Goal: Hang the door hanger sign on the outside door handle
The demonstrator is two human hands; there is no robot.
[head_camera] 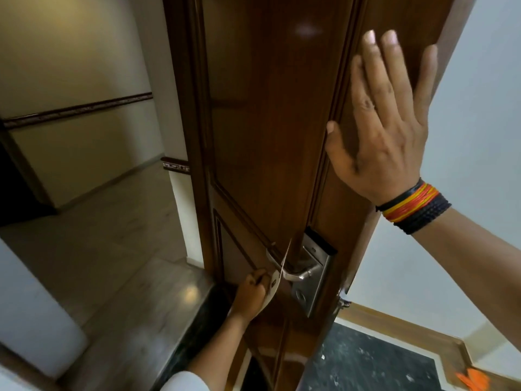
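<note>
A dark wooden door (pixel 267 122) stands ajar, seen nearly edge-on. A silver lever handle (pixel 298 273) sticks out from a metal lock plate (pixel 313 280) low on the door's outer face. The white door hanger sign (pixel 279 275), seen edge-on, hangs over the lever. My left hand (pixel 252 294) grips the sign's lower part just left of the handle. My right hand (pixel 386 122) lies flat, fingers spread, against the door near its edge, above the lock. Threaded bands in black, red and yellow circle my right wrist.
A corridor with pale stone floor (pixel 112 235) and cream walls lies to the left beyond the door. A dark threshold strip (pixel 208 300) runs under the door. Dark speckled flooring (pixel 366 362) with a wooden border and an orange object (pixel 473 380) lies at the lower right.
</note>
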